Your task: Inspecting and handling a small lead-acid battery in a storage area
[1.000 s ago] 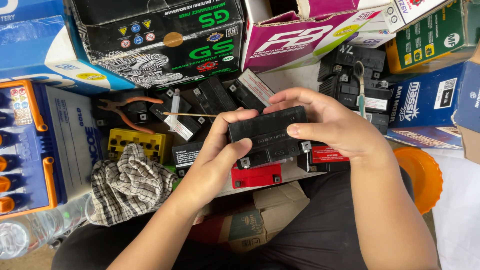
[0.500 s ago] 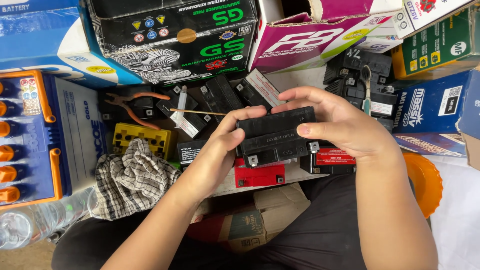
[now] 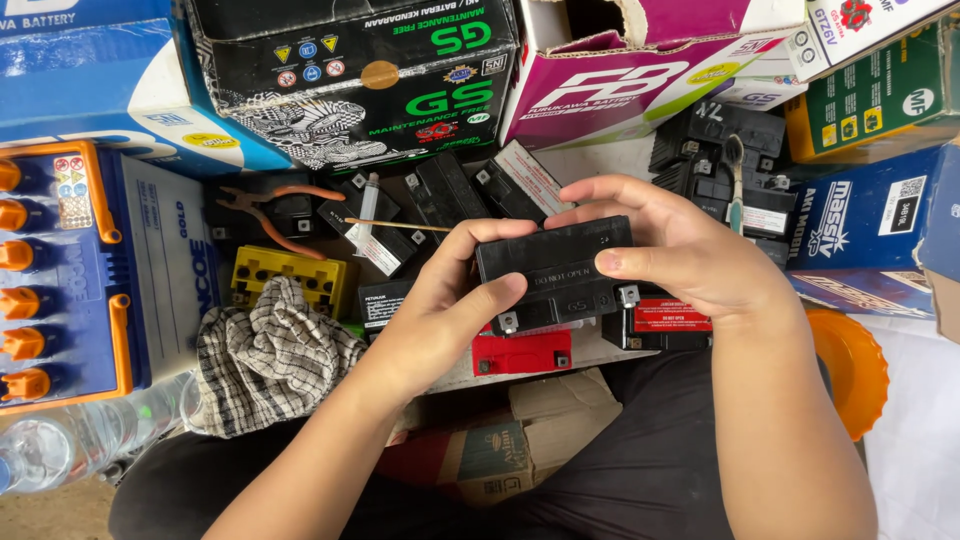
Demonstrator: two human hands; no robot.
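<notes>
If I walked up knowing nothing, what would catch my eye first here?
First, the small black battery at centre, held between the left hand and the right hand. Then the large blue battery with orange caps at the left edge, with a checked cloth beside it. Colourful cartons line the top.

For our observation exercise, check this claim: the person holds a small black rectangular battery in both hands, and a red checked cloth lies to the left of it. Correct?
Not quite. The checked cloth is black and white, not red, as the head view shows. The left hand and right hand do hold the small black rectangular battery.
</notes>
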